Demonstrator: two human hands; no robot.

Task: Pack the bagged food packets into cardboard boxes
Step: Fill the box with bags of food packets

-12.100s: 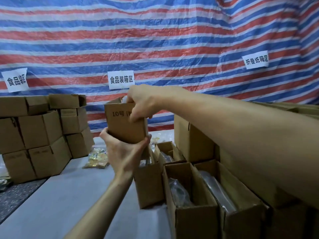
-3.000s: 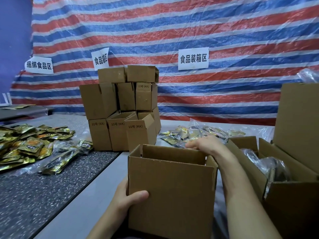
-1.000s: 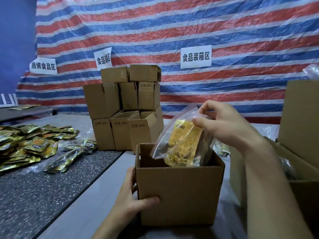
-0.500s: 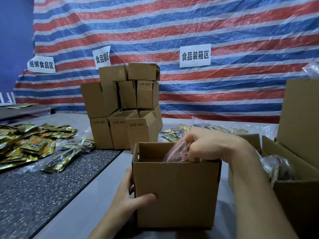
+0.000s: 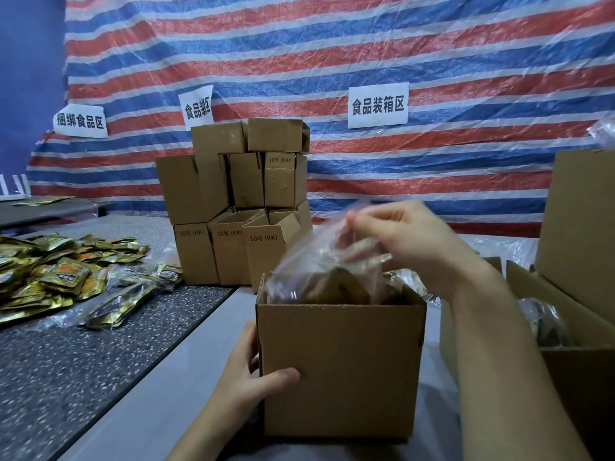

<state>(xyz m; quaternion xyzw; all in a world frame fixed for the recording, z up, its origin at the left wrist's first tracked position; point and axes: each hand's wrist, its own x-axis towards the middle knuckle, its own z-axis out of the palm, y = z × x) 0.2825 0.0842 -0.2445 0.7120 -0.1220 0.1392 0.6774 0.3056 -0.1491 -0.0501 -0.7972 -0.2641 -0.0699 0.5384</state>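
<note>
Clear plastic is the whole worry here: the right hand [image 5: 404,242] pinches the top of the bagged food packets [image 5: 324,272], which sit half inside the open cardboard box [image 5: 341,367] with the upper part poking out over the rim, while the left hand [image 5: 248,382] grips the box's near left corner on the desk [image 5: 186,367]. If the bag bunches (it's blurry, so hard to judge), it could snag the rim and tip the box toward the filled box [image 5: 565,331] alongside.
</note>
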